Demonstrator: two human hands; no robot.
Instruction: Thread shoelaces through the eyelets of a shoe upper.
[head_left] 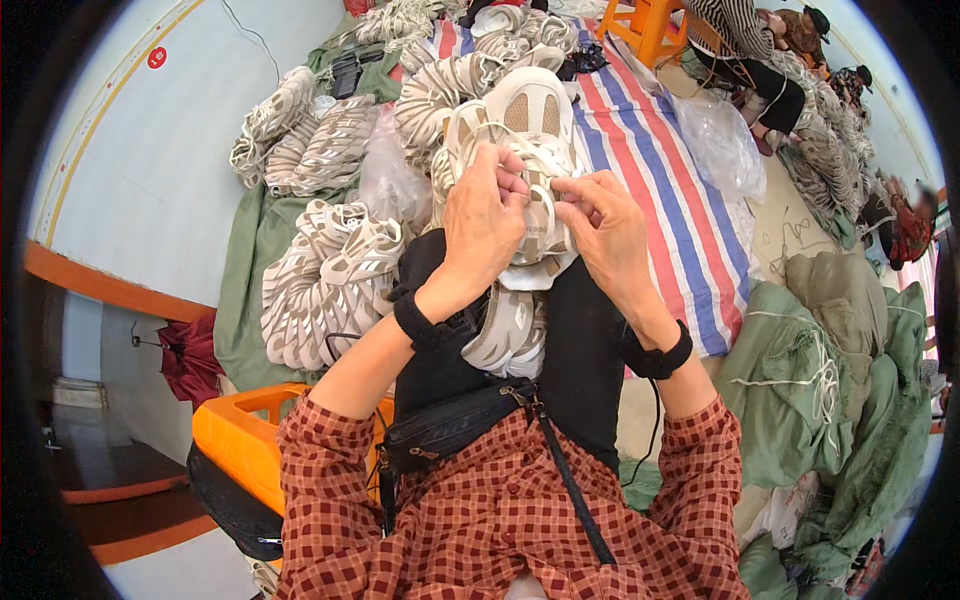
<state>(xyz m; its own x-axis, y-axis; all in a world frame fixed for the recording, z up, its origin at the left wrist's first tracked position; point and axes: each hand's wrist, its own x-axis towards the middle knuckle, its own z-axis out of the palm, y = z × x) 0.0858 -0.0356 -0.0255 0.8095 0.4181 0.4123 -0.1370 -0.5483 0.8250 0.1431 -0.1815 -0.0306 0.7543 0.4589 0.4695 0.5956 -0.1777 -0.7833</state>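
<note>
A beige and white sneaker rests on my lap between my knees, its mesh toe pointing away from me. Over its tongue lies a white shoelace that forms a loop. My left hand is closed in a pinch at the lace on the left side of the shoe. From the right, my right hand pinches the lace too, thumb against forefinger. The fingertips of the two hands are close together but apart. More sneakers sit between my thighs, under the one I handle.
Rows of similar sneakers lie on green cloth at the left. A striped sheet covers the floor ahead and right. Green sacks stand at the right. An orange stool is beside me. Another person sits far right.
</note>
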